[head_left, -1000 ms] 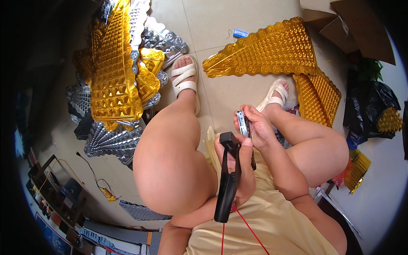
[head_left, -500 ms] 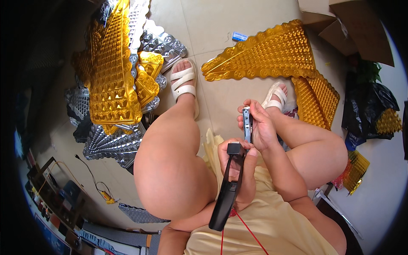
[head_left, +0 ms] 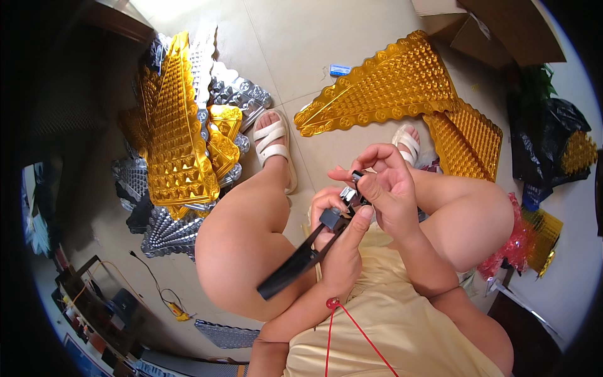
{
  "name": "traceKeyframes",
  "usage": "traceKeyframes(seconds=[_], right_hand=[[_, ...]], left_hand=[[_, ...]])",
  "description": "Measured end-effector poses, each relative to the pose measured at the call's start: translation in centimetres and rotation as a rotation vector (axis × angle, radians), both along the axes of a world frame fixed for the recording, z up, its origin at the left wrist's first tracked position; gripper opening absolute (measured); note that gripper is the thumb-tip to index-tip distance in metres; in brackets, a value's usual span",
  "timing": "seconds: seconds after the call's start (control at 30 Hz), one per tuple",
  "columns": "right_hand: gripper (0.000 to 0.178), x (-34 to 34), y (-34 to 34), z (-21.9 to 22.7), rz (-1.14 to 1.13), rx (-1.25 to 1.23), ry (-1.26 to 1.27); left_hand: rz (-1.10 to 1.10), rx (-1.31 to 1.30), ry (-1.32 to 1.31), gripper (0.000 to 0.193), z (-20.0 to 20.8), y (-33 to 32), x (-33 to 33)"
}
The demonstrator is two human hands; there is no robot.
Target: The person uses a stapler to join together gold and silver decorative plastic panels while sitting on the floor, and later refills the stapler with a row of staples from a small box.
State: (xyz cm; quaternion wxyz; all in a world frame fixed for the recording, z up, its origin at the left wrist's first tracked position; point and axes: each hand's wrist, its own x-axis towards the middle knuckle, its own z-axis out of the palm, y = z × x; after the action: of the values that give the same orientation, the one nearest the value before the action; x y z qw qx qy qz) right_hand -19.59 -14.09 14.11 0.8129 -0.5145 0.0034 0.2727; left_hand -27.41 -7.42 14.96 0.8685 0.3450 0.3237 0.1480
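Observation:
My left hand (head_left: 342,257) is closed around a black stapler (head_left: 298,264), gripping it near its hinged middle. One long black arm of it slants down to the left, swung open. A shiny metal part shows between my hands. My right hand (head_left: 391,191) has its thumb and a finger at the stapler's far end, by a small black tip, with the other fingers partly spread. Whether staples lie in the channel cannot be made out. A red cord (head_left: 358,330) with a red bead hangs just below my left hand.
Embossed gold sheets (head_left: 179,138) and silver sheets (head_left: 169,229) are heaped on the left. Another gold sheet (head_left: 389,88) lies ahead, near a small blue box (head_left: 340,70). Cardboard boxes (head_left: 471,31) and a black bag (head_left: 543,151) stand right. A cable (head_left: 154,276) crosses the floor left.
The stapler has turned, its lower black arm swinging leftward. My right hand has moved left and closer to my left hand, its grip shifting to the stapler's tip. The view has shifted slightly.

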Motion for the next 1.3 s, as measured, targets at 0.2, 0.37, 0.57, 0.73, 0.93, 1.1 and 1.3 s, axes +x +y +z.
traceKeyframes(seconds=[0.2, 0.37, 0.57, 0.73, 0.93, 1.1, 1.3], right_hand=[[0.033, -0.8, -1.4, 3.3, 0.026, 0.001, -0.072], [0.030, -2.3, -1.8, 4.5, 0.064, -0.140, -0.257], [0.021, -3.3, -3.0, 5.3, 0.148, -0.208, -0.257], [0.015, -3.2, -4.0, 4.5, 0.159, -0.105, -0.147], [0.009, -2.7, -4.6, 3.9, 0.174, -0.157, -0.033], [0.010, -2.4, -4.9, 3.3, 0.202, -0.116, 0.059], [0.013, -2.1, -4.4, 3.2, 0.215, -0.067, -0.069]], left_hand=[[-0.055, -0.149, -0.215, 0.031, -0.1, 1.1, 0.3], [-0.238, -0.489, -0.366, 0.035, -2.2, 1.7, -0.5], [-0.357, -0.862, -0.420, 0.039, -3.5, 0.7, -1.8], [-0.383, -1.029, -0.341, 0.040, -2.8, 0.1, -2.1], [-0.317, -1.025, -0.312, 0.034, -3.2, -0.9, -2.2], [-0.319, -1.002, -0.337, 0.039, -5.4, -1.3, -2.8], [-0.266, -1.014, -0.348, 0.024, -4.0, -0.9, -2.0]])
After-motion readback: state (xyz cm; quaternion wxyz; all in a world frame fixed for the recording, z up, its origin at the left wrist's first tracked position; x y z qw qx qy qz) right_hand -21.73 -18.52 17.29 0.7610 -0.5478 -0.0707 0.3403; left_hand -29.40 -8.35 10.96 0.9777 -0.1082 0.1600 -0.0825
